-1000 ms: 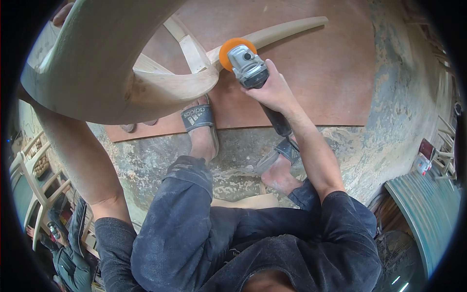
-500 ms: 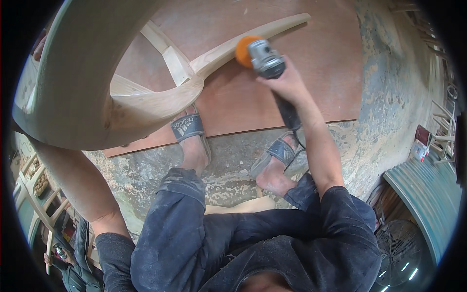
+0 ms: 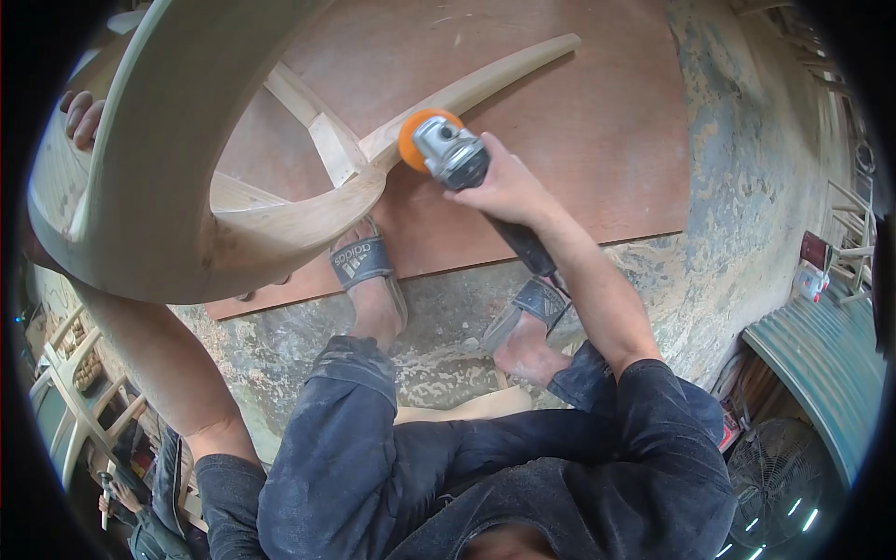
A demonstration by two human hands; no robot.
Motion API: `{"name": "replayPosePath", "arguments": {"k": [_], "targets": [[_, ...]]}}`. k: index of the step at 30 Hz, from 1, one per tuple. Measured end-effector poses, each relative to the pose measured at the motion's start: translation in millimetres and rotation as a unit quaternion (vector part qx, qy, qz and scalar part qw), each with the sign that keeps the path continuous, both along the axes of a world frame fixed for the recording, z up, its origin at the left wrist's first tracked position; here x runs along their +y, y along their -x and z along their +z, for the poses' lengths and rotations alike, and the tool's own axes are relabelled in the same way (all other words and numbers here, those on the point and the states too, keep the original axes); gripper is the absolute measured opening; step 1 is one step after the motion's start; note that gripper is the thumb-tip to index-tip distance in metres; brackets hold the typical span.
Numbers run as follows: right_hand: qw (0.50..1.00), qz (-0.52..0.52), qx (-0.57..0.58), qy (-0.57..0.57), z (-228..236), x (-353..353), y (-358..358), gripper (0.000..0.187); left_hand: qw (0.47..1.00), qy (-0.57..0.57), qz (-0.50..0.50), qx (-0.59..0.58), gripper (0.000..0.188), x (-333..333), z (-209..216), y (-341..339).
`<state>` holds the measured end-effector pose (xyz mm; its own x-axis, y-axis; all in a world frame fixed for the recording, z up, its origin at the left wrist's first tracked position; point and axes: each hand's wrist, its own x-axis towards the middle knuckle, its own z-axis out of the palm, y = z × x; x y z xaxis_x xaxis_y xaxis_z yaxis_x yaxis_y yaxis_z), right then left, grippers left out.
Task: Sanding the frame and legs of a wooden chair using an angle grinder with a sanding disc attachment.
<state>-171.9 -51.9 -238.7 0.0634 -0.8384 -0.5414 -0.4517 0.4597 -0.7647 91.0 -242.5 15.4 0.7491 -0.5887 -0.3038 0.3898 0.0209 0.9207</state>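
My right hand (image 3: 511, 187) is wrapped round the body of an angle grinder (image 3: 459, 157). Its orange disc (image 3: 413, 140) lies over or against the pale wooden leg (image 3: 495, 82), close to where the leg meets the joint; whether it touches I cannot tell. A large curved wooden chair frame (image 3: 177, 121) fills the upper left. Round its far edge curl the fingers of my left hand (image 3: 82, 119), gripping it, while the palm stays hidden behind the wood. A straight wooden brace (image 3: 327, 140) runs up from the same joint.
The frame rests on a reddish-brown board (image 3: 597, 149) over a worn concrete floor (image 3: 448, 308). My sandalled feet (image 3: 369, 299) are by its near edge. At right are a fan (image 3: 779, 485) and a corrugated green sheet (image 3: 831, 373). Another person's hand (image 3: 121, 499) is at lower left.
The grinder in my right hand has moved left and nearer me along the leg, toward the joint. More of my left fingers now show over the frame's edge.
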Motion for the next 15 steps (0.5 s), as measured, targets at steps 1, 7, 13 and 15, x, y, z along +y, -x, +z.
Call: {"name": "replayPosePath", "arguments": {"k": [1, 7, 13, 15], "targets": [[1.000, -0.011, -0.001, 0.012, 2, -2, 10, 0.080, 0.928, 0.106, -0.337, 0.120, 0.076, -8, -17, -68], [0.968, -0.197, -0.110, 0.110, -11, 2, 87, 0.052, 0.895, 0.185, -0.406, -0.005, 0.086, 52, -60, -65], [0.939, -0.302, -0.151, 0.065, 31, 56, 88, 0.037, 0.890, 0.122, -0.440, -0.004, 0.079, 154, -89, -49], [0.912, -0.348, -0.157, 0.150, 46, 70, 68, 0.030, 0.874, 0.104, -0.474, 0.003, 0.084, 152, -91, -56]]}}
